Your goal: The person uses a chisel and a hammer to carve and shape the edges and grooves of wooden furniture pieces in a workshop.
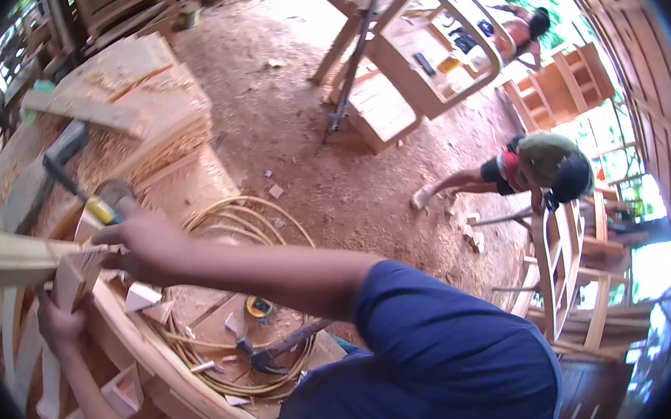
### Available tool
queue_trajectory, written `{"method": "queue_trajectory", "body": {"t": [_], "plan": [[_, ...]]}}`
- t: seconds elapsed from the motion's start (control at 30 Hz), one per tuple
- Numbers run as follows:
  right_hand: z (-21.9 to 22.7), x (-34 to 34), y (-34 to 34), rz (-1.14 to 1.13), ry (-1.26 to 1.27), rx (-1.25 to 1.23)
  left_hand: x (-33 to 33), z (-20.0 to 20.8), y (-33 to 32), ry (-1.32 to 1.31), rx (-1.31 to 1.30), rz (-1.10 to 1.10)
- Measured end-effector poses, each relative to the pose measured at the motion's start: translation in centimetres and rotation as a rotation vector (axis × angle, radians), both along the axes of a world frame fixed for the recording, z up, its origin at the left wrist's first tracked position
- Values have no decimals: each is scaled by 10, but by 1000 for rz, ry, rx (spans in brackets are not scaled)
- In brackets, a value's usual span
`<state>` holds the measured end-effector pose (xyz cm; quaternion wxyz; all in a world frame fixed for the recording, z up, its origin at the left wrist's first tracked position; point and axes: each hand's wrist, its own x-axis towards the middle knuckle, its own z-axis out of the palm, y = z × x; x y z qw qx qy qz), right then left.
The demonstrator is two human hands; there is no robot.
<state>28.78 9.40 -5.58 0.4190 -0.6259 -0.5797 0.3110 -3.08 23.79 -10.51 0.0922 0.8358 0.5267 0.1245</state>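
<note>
At far left a pale curved timber (8, 257) reaches in beside your left hand (62, 328), which clasps an upright wooden piece (69, 285) near that timber's end. Just above, the yellow-and-black-handled tool (102, 210) slants up and left, its handle gripped in your right hand (143, 247). Farther right, below your outstretched forearm, lie a round yellow-and-black item (258, 306) and a claw hammer (285, 347), while a co-worker (547, 160) bends over a wooden frame (558, 265).

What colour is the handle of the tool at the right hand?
The tool handle is yellow with darker parts; it shows best in the head view.
</note>
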Motion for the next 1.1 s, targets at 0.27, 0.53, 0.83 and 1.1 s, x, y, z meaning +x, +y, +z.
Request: {"method": "queue_trajectory", "body": {"t": [0.27, 0.53, 0.83, 1.1], "plan": [[3, -12, 22, -107, 32, -159, 16, 15, -10, 107, 16, 23], [9, -23, 39, -25, -310, -159, -5, -2, 11, 164, 194, -176], [39, 47, 21, -93, -206, -192, 40, 64, -34, 112, -114, 124], [34, 11, 13, 66, -341, -38, 47, 62, -33, 112, -97, 113]]}}
